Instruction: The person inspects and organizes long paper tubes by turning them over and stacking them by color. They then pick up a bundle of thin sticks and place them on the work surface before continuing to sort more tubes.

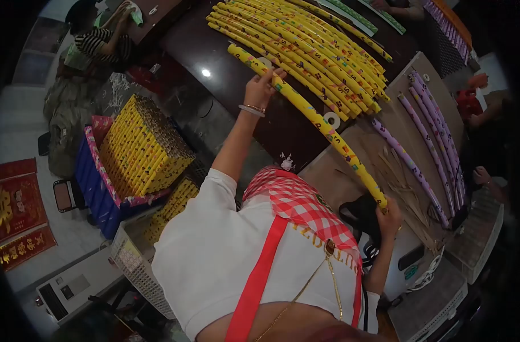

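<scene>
A long yellow tube [317,117] spans between both hands above the dark worktop [225,85]. The left hand [262,85] grips it near its far end and the right hand [390,219] closes around its near end. The tube is thin and slightly bowed, wrapped in yellow paper with small dark and red printed marks. Just beyond it, matching yellow tubes [305,40] lie in a row on the worktop.
</scene>
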`<state>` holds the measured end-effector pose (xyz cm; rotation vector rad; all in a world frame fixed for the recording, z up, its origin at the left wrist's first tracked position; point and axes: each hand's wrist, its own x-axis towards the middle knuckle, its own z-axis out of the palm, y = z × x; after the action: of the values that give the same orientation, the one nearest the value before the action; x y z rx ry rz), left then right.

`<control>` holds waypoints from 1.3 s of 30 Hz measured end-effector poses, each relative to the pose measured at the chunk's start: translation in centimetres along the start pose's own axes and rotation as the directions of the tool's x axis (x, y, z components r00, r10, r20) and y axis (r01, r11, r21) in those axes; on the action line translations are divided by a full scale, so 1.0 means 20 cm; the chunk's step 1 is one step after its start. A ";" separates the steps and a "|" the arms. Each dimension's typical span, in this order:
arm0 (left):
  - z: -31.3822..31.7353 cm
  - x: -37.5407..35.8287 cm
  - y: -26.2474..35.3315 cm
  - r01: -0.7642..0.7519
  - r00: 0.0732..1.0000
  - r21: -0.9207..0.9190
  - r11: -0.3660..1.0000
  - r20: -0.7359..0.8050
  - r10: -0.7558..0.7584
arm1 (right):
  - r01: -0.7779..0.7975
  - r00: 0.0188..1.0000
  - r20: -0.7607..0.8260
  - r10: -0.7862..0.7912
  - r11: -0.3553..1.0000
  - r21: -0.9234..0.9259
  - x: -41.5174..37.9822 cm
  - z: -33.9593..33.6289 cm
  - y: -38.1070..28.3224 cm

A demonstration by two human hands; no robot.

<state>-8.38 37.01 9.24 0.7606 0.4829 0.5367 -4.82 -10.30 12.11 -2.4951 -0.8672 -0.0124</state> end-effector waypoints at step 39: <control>-0.27 0.35 0.05 0.033 0.999 0.022 0.999 -0.015 -0.033 | 0.079 0.997 -0.023 -0.077 0.994 0.078 0.49 0.24 -0.12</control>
<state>-6.45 44.60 5.10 0.7687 0.5147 0.5069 0.93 -0.87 10.67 -2.3829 -0.9380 -0.0288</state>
